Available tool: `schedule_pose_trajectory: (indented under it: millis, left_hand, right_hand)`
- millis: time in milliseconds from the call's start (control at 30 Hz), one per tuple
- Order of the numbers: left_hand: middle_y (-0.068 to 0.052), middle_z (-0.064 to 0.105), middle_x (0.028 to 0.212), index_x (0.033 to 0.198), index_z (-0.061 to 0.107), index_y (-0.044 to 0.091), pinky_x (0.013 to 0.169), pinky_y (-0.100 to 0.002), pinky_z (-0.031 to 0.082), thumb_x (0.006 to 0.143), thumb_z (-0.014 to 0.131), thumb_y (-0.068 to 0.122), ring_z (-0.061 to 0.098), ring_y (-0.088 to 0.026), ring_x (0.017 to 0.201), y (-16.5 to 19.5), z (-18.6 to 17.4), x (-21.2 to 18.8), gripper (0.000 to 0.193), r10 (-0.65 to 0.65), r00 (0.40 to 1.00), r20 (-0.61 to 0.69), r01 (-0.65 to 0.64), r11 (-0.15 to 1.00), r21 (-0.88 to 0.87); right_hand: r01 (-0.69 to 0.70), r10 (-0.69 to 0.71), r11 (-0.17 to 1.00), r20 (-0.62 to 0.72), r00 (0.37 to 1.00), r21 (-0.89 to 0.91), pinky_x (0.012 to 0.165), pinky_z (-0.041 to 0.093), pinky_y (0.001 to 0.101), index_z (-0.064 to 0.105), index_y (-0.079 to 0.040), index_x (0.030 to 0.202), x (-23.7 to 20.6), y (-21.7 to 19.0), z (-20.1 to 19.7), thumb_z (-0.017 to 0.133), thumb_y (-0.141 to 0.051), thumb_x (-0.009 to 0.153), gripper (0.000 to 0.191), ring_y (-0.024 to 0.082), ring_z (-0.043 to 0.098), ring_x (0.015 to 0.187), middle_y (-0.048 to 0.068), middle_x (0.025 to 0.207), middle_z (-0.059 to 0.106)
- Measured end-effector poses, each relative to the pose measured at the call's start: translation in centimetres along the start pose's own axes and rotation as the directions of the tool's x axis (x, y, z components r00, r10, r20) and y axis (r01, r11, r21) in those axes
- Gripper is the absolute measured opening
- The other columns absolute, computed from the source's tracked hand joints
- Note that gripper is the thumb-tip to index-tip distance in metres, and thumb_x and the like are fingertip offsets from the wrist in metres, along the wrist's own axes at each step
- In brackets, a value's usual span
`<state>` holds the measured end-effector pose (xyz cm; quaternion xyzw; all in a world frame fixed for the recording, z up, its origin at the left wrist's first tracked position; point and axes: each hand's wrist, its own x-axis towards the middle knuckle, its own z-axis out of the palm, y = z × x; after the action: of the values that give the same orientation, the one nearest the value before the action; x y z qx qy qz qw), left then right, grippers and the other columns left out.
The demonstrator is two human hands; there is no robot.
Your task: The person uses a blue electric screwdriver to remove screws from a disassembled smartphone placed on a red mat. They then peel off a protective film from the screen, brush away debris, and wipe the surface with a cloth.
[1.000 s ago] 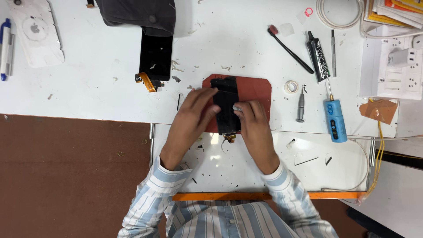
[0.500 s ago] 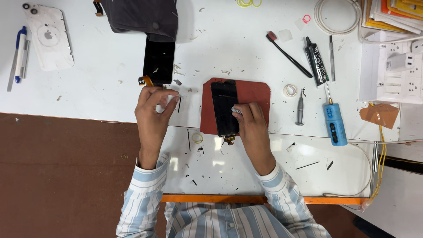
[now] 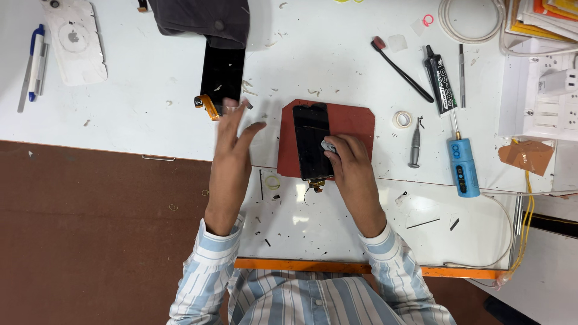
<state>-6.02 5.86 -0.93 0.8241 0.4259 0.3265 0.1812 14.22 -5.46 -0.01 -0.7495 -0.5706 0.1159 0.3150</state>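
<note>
Head view, near to far: striped sleeves at the bottom edge, both forearms over the white bench (image 3: 150, 120), whose near edge carries an orange strip (image 3: 337, 266). Right hand (image 3: 352, 171) lies on the lower right of the black phone screen (image 3: 312, 141), fingers curled together and pressing a small grey-white wad (image 3: 329, 146) (cloth or pad, can't tell which) onto the glass; the hand's weight also pins the screen. Screen lies flat on the red-brown mat (image 3: 355, 123), long axis pointing away from the person, gold flex connector (image 3: 316, 184) hanging off the near end; likely the mat is there for grip and to keep the glass off the bench debris. Left hand (image 3: 232, 141) is just left of the mat, off the screen, fingers extended and slightly spread, holding nothing; fingertips blurred, near a second black panel (image 3: 221, 75) with an orange flex tail (image 3: 208, 106), contact unclear. Tools sit in a row on the right, within that hand's reach: small roll of tape (image 3: 403, 118), grey driver (image 3: 415, 146), blue electric screwdriver (image 3: 463, 168), black glue tube (image 3: 440, 71), black brush (image 3: 402, 69). Far edge: dark grey cloth (image 3: 201, 18) over the second panel's top, white phone back cover (image 3: 73, 41) and pens (image 3: 33, 63) far left, coiled white cable (image 3: 469, 21) and a power strip (image 3: 551, 90) far right.
</note>
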Motion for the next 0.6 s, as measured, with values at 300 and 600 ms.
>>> schedule_pose_trajectory:
  millis: [300,600]
  left_hand:
    - [-0.012,0.06,0.142,0.132,0.064,0.005,0.12,-0.049,0.037,0.083,0.081,0.032,0.05,-0.031,0.139,2.6,0.5,-1.5,0.058,0.144,0.93,0.338,-0.072,0.974,-0.216]
    - [-0.01,0.059,0.146,0.139,0.06,0.008,0.124,-0.047,0.031,0.083,0.079,0.036,0.048,-0.025,0.141,3.5,2.3,-1.7,0.066,0.227,0.891,0.393,-0.192,0.973,-0.126]
  right_hand:
    - [0.002,0.0,1.0,-0.04,0.999,0.03,0.089,0.055,0.0368,0.067,-0.002,0.122,0.0,0.3,-0.2,0.07,-0.003,0.094,0.028,0.03,0.066,0.105,0.013,0.116,0.066]
    - [-0.175,0.206,0.958,-0.119,0.971,0.227,0.083,0.056,0.0304,0.072,-0.008,0.122,-1.4,2.0,-2.6,0.075,-0.005,0.094,0.028,0.019,0.071,0.102,0.01,0.118,0.073]
